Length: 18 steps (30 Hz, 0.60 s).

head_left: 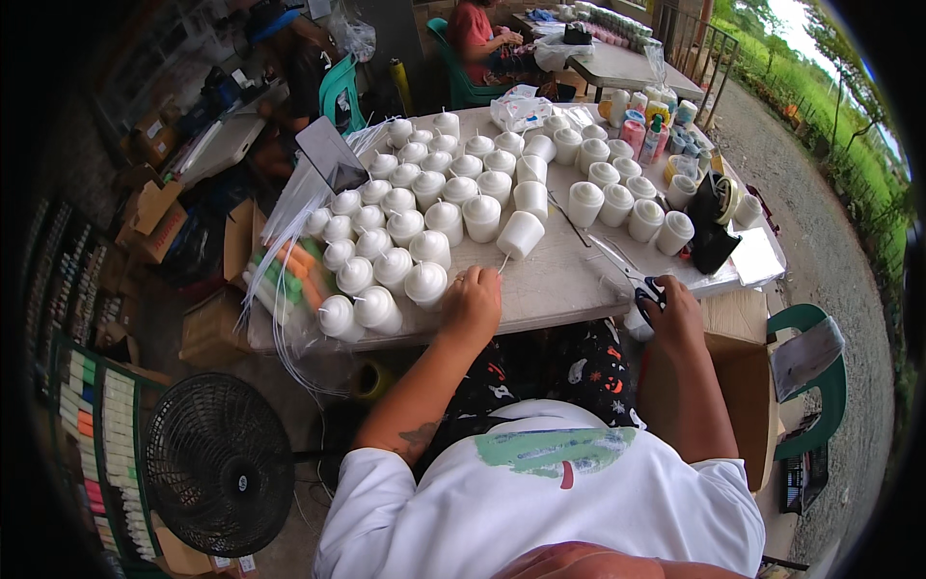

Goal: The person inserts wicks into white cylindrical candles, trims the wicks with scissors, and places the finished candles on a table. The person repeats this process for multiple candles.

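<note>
At the near edge of the table, my left hand (472,301) is closed in a pinch on the wick of a white candle (521,235). That candle lies tipped on its side, its wick end toward me. My right hand (679,317) grips a pair of scissors (648,289) by the dark handles, blades pointing away to the upper left and apart from the wick. A dense group of upright white candles (444,222) with wicks covers the table's left and middle. More candles lie in a column behind the tipped one. Right of these stands another group of white candles (585,204).
A thin dark tool (567,218) lies on the table (555,289). Beyond my right hand are a black tape dispenser (712,227) and coloured jars (634,133). Long white wicks (286,207) hang off the left edge. A black fan (218,465) stands lower left. Two people sit farther back.
</note>
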{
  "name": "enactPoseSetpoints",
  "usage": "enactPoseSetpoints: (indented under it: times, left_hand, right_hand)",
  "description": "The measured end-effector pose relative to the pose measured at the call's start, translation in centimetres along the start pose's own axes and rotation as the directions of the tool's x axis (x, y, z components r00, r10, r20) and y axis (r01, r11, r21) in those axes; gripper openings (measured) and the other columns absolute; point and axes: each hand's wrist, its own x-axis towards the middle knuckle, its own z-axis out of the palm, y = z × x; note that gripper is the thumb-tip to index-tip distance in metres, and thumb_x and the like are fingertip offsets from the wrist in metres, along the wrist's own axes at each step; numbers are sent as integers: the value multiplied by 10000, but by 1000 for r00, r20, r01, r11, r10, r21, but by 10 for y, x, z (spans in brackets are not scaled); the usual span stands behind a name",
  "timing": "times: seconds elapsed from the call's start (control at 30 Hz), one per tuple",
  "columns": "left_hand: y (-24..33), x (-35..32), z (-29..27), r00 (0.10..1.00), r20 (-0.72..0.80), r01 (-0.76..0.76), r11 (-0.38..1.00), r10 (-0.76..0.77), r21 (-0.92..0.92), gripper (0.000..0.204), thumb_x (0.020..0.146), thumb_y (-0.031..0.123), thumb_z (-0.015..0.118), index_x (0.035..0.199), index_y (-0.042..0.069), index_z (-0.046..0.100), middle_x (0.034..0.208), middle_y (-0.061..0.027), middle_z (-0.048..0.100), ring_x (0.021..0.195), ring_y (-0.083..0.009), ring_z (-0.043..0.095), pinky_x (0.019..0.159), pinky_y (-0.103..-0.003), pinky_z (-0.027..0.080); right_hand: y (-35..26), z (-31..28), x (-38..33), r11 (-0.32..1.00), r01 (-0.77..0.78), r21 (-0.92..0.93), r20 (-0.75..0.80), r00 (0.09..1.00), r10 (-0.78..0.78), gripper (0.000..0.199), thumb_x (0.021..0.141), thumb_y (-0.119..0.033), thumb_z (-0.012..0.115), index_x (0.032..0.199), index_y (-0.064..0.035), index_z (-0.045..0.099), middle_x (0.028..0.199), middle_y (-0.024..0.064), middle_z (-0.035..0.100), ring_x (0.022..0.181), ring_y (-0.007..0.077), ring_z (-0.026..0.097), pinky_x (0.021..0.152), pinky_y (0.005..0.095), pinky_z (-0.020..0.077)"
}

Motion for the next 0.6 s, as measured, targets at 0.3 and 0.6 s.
enactPoseSetpoints:
  times: [0.3, 0.6]
  left_hand:
    - [2, 0, 2, 991, -14, 133, 980, -136, -146, 86, 846, 114, 628, 884, 39, 609, 853, -143, 611, 820, -359, 595, 722, -448, 480]
    - [44, -12, -23, 997, 54, -16, 883, 47, -469, 42, 856, 76, 589, 861, 36, 575, 861, -141, 567, 855, -368, 568, 740, -445, 469]
  right_hand:
    - [-10, 10, 30, 939, 325, -109, -231, 911, -342, 280, 792, -98, 678, 1067, -75, 640, 1013, 120, 614, 1002, 315, 558, 867, 412, 442]
    - [-98, 43, -1, 649, 405, 644, 70, 814, -577, 429, 822, 6, 659, 1230, -106, 591, 942, 103, 598, 876, 268, 587, 782, 333, 476]
